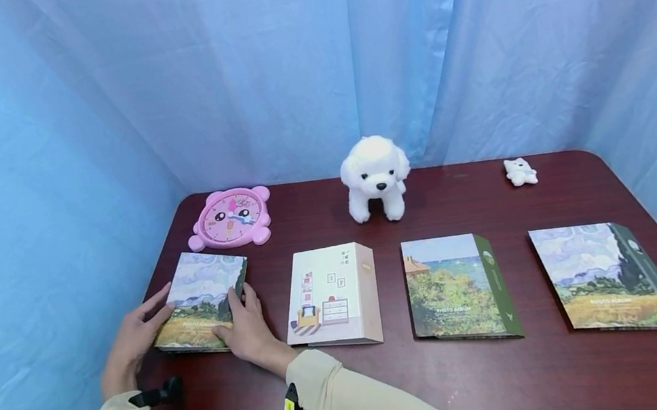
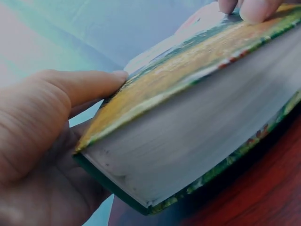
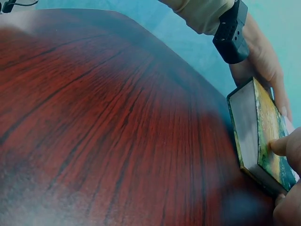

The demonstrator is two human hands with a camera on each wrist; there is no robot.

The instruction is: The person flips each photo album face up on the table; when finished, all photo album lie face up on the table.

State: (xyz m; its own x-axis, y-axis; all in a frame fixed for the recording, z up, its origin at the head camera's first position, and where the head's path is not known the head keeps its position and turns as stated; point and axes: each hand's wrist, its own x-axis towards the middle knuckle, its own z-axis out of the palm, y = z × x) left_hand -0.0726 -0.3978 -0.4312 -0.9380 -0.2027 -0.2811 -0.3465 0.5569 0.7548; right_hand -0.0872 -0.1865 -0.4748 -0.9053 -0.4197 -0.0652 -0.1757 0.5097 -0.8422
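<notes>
A thick photo album [image 1: 202,302] with a painted wheat field on its cover lies at the table's left side. My left hand [image 1: 132,338] holds its left edge, thumb on the cover and fingers down along the green spine, as the left wrist view of this hand [image 2: 51,113] shows. From the right, my right hand [image 1: 251,327] grips the same album, thumb on the cover and other fingers at the right edge. The white page block [image 2: 202,136] faces the left wrist camera. Beside my right hand stands a cream album [image 1: 331,300] with drawn furniture.
Farther right lie a garden-and-sea photo album [image 1: 452,285] and another wheat-field album [image 1: 602,277]. Along the back are a pink clock [image 1: 233,227], a white plush dog [image 1: 377,175] and a small white figure [image 1: 520,172]. Blue curtains [image 1: 277,88] surround the dark red table [image 1: 449,388].
</notes>
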